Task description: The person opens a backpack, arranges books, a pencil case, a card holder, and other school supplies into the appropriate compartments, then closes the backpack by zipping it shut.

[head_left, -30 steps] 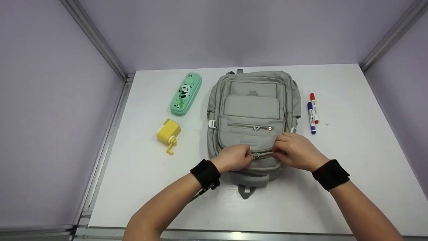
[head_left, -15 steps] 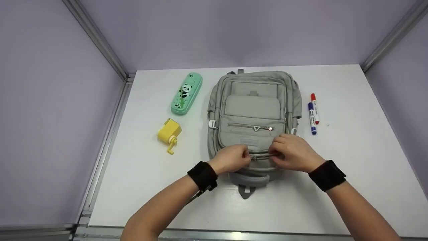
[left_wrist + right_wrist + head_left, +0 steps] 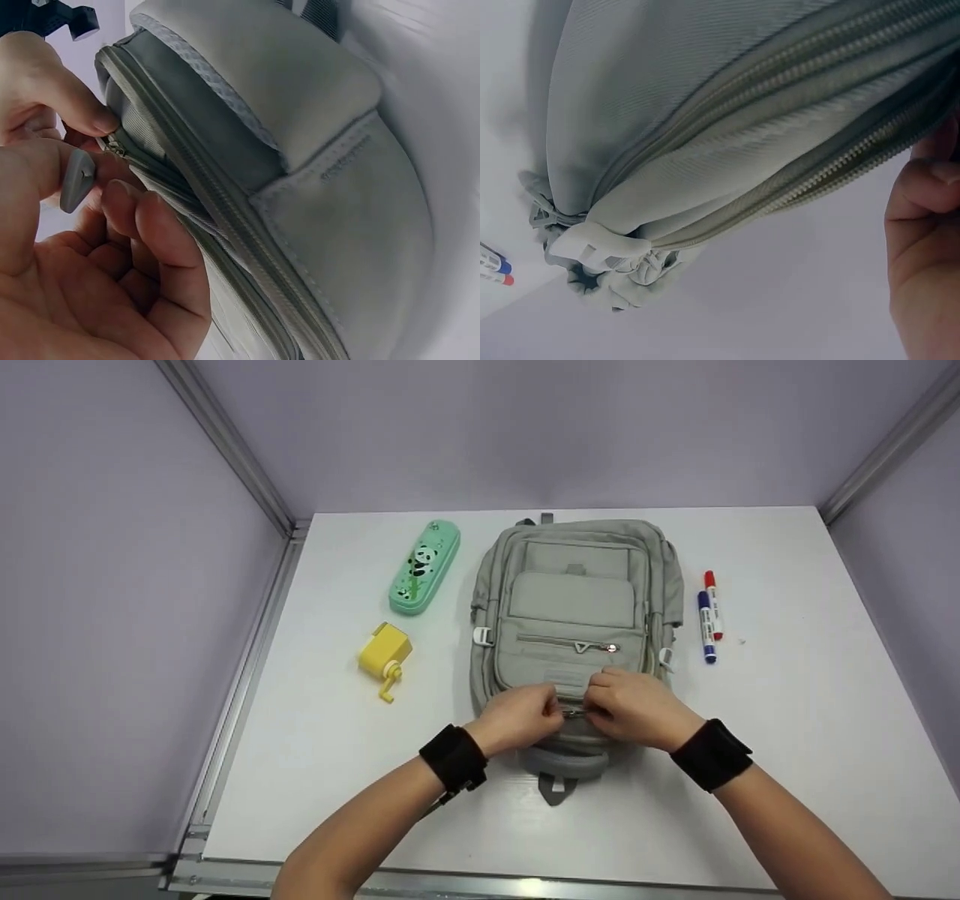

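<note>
A grey backpack (image 3: pixel 574 600) lies front side up, its top handle (image 3: pixel 566 763) towards the person. At its near end my left hand (image 3: pixel 521 716) has its fingers curled by a zip. In the left wrist view a grey zipper pull (image 3: pixel 77 180) sits between that hand's thumb and finger, close to the metal slider (image 3: pixel 114 144). My right hand (image 3: pixel 637 709) pinches the edge of the zipped opening just right of the slider; its fingertips are partly hidden. Parted zip teeth (image 3: pixel 832 176) run away from it in the right wrist view.
Left of the backpack lie a green panda pencil case (image 3: pixel 424 566) and a yellow pencil sharpener (image 3: pixel 385 652) with a crank. A blue marker (image 3: pixel 706 626) and a red marker (image 3: pixel 714 606) lie to its right. Walls enclose the white table (image 3: pixel 300 780) at back and sides.
My right hand has slid left along the zip, closer to my left hand. The left hand stays nearly in place. The head view has shifted slightly.
</note>
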A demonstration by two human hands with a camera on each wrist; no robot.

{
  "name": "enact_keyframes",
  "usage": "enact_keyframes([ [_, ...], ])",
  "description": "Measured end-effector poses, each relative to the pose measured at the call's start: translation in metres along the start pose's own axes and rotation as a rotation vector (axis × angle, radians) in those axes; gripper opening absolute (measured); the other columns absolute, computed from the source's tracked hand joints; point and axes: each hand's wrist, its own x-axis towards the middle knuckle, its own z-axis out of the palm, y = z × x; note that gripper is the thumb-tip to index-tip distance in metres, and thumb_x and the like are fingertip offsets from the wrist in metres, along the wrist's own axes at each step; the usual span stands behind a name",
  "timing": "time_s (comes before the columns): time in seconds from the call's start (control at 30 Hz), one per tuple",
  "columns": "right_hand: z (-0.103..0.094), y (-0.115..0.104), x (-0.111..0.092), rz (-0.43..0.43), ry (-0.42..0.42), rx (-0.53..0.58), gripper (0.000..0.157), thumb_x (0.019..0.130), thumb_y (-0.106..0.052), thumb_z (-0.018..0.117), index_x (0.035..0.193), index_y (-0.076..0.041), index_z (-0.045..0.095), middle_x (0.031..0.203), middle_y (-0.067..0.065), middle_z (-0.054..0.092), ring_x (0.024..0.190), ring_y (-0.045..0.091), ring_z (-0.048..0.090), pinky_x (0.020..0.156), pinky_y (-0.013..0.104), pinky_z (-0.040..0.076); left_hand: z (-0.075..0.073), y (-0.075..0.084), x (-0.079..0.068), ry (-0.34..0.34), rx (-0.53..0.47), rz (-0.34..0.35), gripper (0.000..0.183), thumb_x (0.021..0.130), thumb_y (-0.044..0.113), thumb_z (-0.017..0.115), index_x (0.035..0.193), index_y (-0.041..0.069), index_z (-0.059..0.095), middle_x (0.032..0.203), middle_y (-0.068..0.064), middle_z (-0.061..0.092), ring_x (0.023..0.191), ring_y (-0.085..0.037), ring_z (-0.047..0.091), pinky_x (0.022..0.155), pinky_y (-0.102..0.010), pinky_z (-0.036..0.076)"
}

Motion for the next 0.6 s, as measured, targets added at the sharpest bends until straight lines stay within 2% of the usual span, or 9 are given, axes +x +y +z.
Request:
enact_keyframes([
  [0.3,-0.001,-0.002,0.001,-0.012,-0.007,-0.037,0.015,0.083,-0.014,0.072,0.077,-0.017,0.059,0.078,-0.005,0.053,0.069,0.018,0.051,0.056,0.037,0.046,-0.001,-0.013,-0.007,0.039,0.021,0.027,0.003,0.09,0.02,0.064,0.088,0.018,0.063,0.077,0.01,0.06,0.066,-0.008,0.055,0.059,-0.026,0.045],
  [0.6,0.002,0.0,-0.001,-0.034,0.041,-0.023,0.018,0.08,-0.012,0.072,0.075,-0.017,0.056,0.075,-0.006,0.05,0.066,0.017,0.049,0.054,0.036,0.045,-0.004,-0.029,-0.016,0.075,0.069,0.02,0.004,0.092,0.018,0.064,0.089,0.021,0.063,0.078,0.011,0.06,0.066,-0.008,0.056,0.059,-0.029,0.046],
])
